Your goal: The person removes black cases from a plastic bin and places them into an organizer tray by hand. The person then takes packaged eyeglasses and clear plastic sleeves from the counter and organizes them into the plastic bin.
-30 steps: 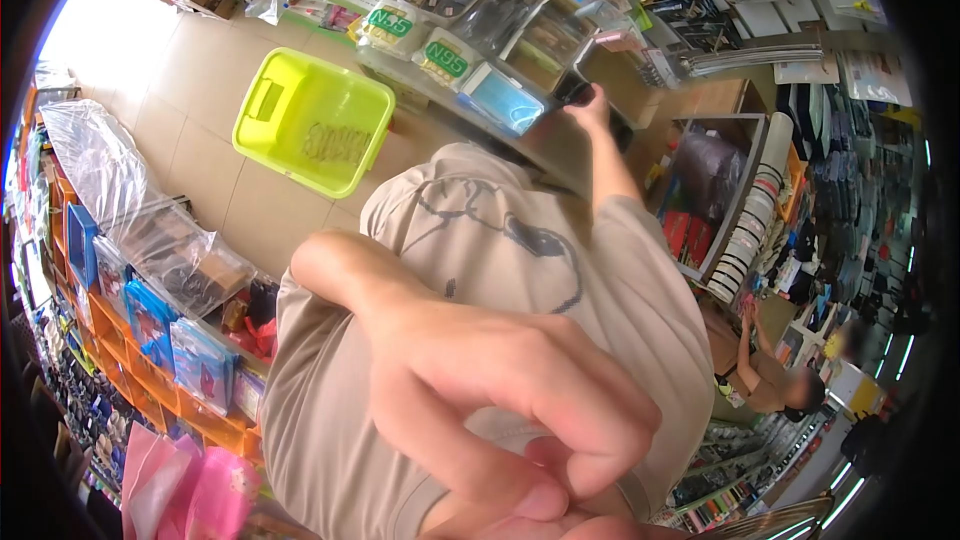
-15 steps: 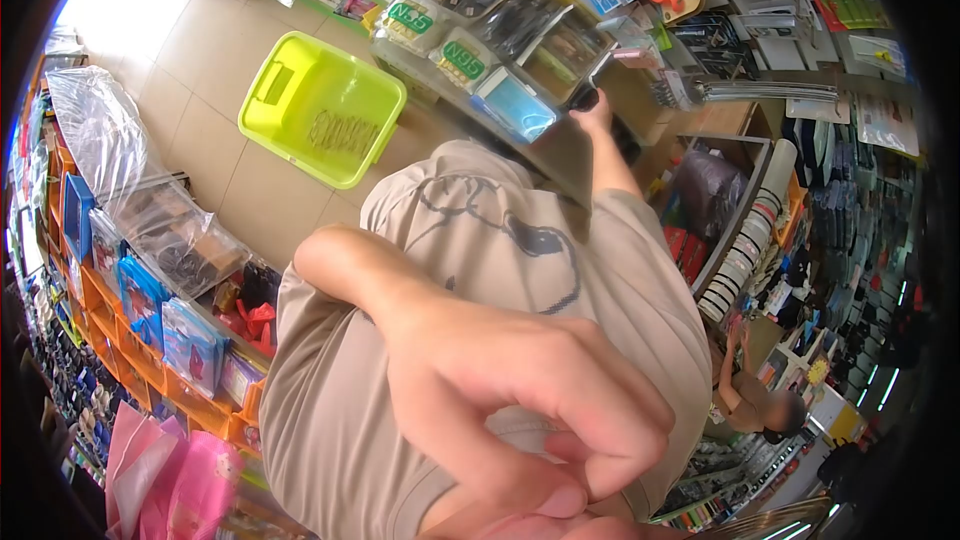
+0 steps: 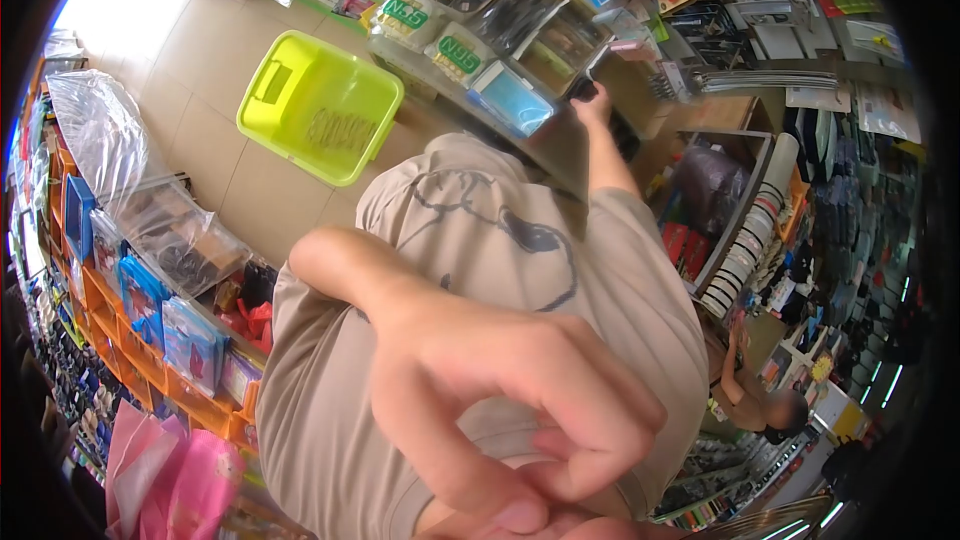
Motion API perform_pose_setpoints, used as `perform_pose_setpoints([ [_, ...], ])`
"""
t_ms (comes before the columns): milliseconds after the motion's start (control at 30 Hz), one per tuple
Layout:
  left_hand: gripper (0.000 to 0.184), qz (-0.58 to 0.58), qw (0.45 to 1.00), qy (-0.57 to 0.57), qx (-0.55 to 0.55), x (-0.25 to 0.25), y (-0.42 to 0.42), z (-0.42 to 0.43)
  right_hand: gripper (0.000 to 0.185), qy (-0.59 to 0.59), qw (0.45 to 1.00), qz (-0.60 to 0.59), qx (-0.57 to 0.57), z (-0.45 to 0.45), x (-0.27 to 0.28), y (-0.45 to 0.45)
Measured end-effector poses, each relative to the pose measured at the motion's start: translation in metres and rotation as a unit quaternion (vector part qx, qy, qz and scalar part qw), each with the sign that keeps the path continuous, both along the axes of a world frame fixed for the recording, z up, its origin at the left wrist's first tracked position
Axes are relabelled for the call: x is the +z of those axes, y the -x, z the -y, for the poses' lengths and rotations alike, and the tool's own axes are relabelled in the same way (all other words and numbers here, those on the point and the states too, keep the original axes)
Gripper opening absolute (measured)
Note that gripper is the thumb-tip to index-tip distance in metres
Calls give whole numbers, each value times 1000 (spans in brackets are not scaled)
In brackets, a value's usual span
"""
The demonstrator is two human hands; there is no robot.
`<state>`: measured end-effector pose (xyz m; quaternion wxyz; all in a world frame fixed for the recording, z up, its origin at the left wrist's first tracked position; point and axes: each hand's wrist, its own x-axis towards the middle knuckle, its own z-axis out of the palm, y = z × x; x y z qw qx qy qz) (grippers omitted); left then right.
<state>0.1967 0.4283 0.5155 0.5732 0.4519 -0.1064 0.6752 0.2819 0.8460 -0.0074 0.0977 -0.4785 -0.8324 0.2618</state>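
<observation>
My left hand is close to the camera, over the tan shirt with a dark line drawing. Its fingers curl round into a loop. Thumb and fingertips come near each other against skin at the bottom edge, and anything between them is hidden. Farther off, my right hand has its fingers bent round a small dark piece at the corner of a display shelf. What that piece is cannot be made out. Beside it lies a blue-and-white packet, near clear bags with green N95 labels.
A lime-green plastic tub stands on the tiled floor. Orange shelving with packaged goods runs along the left, near pink bags. At right are a box frame and another person. Hanging goods fill the upper right.
My left hand and its thumb tip have shifted slightly left. My right hand stays at the shelf corner. The whole view has moved a little.
</observation>
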Motion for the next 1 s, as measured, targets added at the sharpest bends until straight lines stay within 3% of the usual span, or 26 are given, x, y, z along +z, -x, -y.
perform_pose_setpoints([
  [200,19,-4,1000,-1,26,-1,-9,1,82,37,995,37,-82,1,5,3],
  [400,21,17,999,1,40,-1,-17,6,82,25,997,35,-63,16,23,0],
  [500,20,30,999,16,14,-4,-24,9,70,-21,989,38,-139,50,53,-3],
  [600,19,16,1000,4,26,-5,-26,8,58,-90,992,-47,-74,66,47,-27],
  [633,20,5,1000,2,24,-7,-26,6,44,-145,983,-85,-70,77,46,-34],
  [733,21,4,1000,-12,15,-8,-27,0,35,-134,986,-93,-33,101,43,-65],
  [767,21,11,1000,-18,10,-8,-28,-3,26,-183,979,-83,-23,109,39,-77],
  [967,11,-11,1000,1,1,-14,-34,-16,15,19,995,-46,-82,162,-11,-184],
  [1000,9,18,998,50,17,-13,-39,-15,19,57,995,-42,-72,172,-29,-214],
])
